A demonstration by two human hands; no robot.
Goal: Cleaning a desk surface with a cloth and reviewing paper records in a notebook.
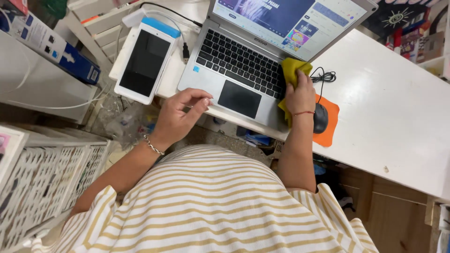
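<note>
Head view: right hand grips yellow cloth lengthwise up laptop; left hand open

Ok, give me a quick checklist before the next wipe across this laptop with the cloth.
1. Yellow cloth under the right hand, on the keyboard's right edge: ok.
2. Left hand steadying the laptop at its front edge: ok.
3. Laptop fully on the white table: ok.
4. Laptop switched off before wiping keys: not ok, screen lit.
5. Mouse and its cable clear of the cloth: not ok, right beside the hand.
6. Cloth dry: cannot tell.
</note>
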